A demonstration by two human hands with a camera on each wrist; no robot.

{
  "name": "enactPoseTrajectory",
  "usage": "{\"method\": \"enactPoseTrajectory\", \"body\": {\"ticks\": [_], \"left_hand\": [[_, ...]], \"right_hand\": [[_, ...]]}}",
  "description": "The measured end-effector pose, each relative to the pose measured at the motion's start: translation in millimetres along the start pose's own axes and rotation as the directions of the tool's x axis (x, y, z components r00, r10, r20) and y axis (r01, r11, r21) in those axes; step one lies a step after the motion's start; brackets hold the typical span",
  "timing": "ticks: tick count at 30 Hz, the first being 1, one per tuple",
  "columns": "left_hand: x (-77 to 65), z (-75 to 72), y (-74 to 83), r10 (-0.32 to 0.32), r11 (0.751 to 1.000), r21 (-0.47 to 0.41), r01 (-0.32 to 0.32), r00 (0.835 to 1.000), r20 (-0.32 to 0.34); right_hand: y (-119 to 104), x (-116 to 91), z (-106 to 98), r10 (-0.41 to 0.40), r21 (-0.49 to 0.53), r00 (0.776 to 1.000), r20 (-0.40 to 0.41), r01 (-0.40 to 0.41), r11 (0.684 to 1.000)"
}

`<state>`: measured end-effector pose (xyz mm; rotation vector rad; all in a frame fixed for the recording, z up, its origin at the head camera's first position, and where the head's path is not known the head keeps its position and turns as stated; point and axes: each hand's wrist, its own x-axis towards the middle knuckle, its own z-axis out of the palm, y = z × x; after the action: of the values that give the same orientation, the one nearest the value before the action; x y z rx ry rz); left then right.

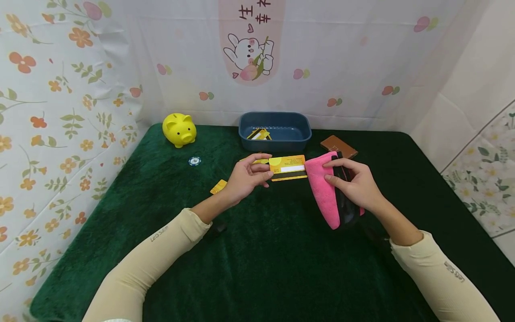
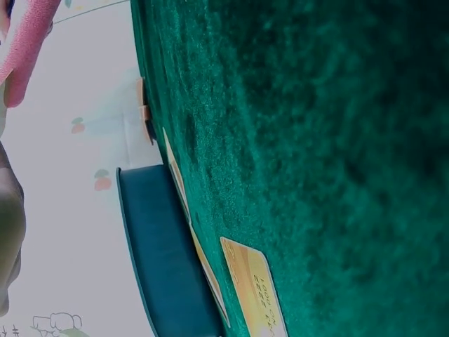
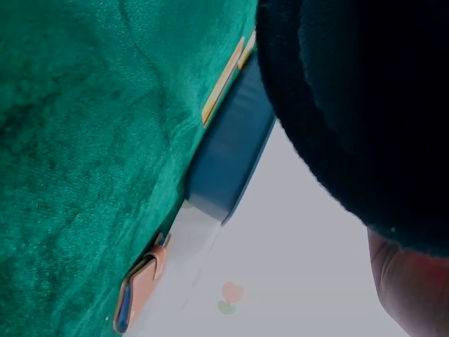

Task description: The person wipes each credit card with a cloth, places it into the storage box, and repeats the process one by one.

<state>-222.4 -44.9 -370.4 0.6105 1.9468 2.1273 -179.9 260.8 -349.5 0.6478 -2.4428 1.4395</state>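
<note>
My left hand [image 1: 250,175] pinches a yellow bank card [image 1: 288,161] between thumb and fingers and holds it out level above the table. The card's face shows a white strip and a dark magnetic stripe. My right hand [image 1: 354,182] grips a soft pink cloth [image 1: 322,188] with a black part [image 1: 347,203] on its right side, thumb and fingers over its upper end. The cloth's left edge meets the card's right end in the head view. Up close in the right wrist view, the black part shows a thick curved edge [image 3: 280,91].
A blue basin [image 1: 275,145] with several yellow cards [image 1: 259,134] inside stands at the back. Another yellow card [image 1: 218,186] lies left of my left hand. A brown wallet [image 1: 339,146], a yellow piggy bank [image 1: 179,130] and a poker chip [image 1: 195,161] sit on the green cloth.
</note>
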Motion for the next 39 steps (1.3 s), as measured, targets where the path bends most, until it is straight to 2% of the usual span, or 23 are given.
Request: {"method": "enactPoseTrajectory", "body": {"ticks": [10, 13, 20, 28, 34, 39], "left_hand": [[-1.1, -1.8, -0.9, 0.045, 0.998, 0.050, -0.045, 0.999, 0.004], [-1.5, -2.8, -2.0, 0.043, 0.997, 0.071, -0.044, 0.999, 0.010], [-0.2, -4.7, -6.1, 0.025, 0.998, 0.051, -0.026, 1.000, 0.013], [3.0, -0.4, -10.9, 0.079, 0.980, 0.187, -0.074, 0.997, -0.023], [1.7, 2.1, -10.0, 0.048, 0.969, 0.241, -0.049, 0.999, 0.008], [2.7, 0.3, -7.6, 0.026, 0.956, 0.293, -0.017, 0.999, -0.027]], "right_hand": [[-2.8, 0.6, 0.8, 0.005, 0.012, 1.000, 0.007, -0.005, 1.000], [-2.8, 0.5, 1.2, 0.007, 0.021, 1.000, 0.011, -0.007, 1.000], [-2.7, 0.1, 2.5, 0.020, 0.040, 1.000, 0.023, -0.021, 0.999], [-2.6, -1.5, 4.6, 0.034, 0.036, 0.999, 0.033, -0.035, 0.999], [-1.4, -1.4, 6.6, 0.033, 0.037, 0.999, 0.041, -0.035, 0.999], [-1.3, -0.1, 7.6, 0.028, 0.037, 0.999, 0.041, -0.030, 0.999]]}}
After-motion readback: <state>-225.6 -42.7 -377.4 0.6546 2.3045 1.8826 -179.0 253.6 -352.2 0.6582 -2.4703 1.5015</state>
